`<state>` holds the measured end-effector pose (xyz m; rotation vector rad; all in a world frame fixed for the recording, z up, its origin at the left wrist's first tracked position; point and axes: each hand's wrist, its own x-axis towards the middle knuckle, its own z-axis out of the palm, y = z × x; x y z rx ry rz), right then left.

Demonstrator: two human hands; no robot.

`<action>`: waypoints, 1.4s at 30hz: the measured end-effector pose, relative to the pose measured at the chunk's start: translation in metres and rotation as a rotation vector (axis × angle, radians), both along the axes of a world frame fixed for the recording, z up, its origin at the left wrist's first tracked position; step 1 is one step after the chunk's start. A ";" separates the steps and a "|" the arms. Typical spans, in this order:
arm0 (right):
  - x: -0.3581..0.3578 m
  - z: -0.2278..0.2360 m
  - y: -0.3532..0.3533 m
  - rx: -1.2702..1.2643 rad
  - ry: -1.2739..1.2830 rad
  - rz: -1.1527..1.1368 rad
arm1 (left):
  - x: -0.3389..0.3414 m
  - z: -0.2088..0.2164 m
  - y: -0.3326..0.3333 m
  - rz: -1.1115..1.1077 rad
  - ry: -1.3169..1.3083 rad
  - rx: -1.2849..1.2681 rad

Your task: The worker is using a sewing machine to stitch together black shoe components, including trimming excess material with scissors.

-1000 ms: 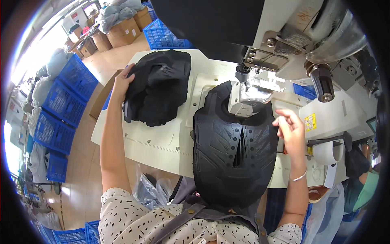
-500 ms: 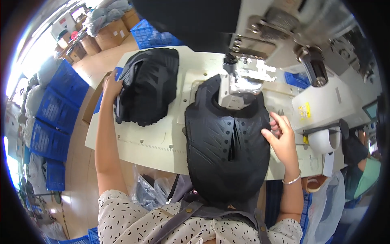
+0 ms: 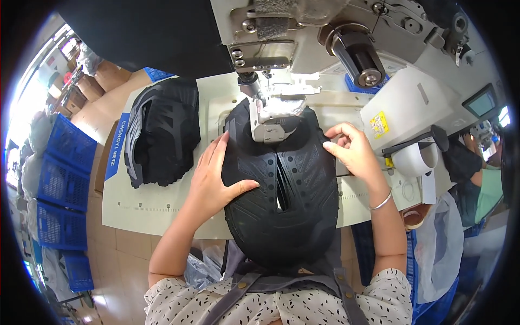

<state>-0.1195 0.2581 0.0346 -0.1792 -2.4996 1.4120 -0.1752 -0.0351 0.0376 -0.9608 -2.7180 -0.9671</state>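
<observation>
A black shoe upper [image 3: 252, 214], with eyelet holes along a central slit, lies under the head of a sewing machine [image 3: 276, 122]. Its rounded toe end hangs over the table's near edge. My left hand [image 3: 214, 176] rests on the upper's left side, fingers stretched out along the border and thumb spread over the top. At the opposite border, my right hand [image 3: 352, 149] holds the upper's edge between bent fingers and thumb. Further left on the table is a pile of black shoe uppers [image 3: 168, 130], touched by neither hand. The needle's tip is hidden by the machine's foot area.
The pale sewing table [image 3: 162, 219] has a ruler scale along its front. Overhead hangs a dark cylindrical machine part [image 3: 357, 57]. A white cup-shaped holder [image 3: 414, 160] stands at the right. Blue crates [image 3: 62, 184] are stacked at the left, and another person's green garment [image 3: 490, 187] shows far right.
My left hand has left the pile and come right onto the upper under the machine. My right hand has closed in on that upper's edge. The whole view has shifted.
</observation>
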 end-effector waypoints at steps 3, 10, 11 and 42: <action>-0.002 -0.003 0.000 -0.058 -0.017 -0.023 | 0.001 0.003 0.002 0.023 -0.022 -0.012; 0.032 0.007 -0.042 -0.458 0.385 -0.174 | 0.004 -0.003 0.002 0.058 0.083 -0.024; 0.037 0.019 -0.054 -0.631 0.317 -0.105 | 0.006 -0.002 0.000 0.070 0.104 -0.021; 0.011 0.038 -0.055 -1.190 0.094 0.179 | 0.016 0.064 0.032 -0.181 -0.975 1.186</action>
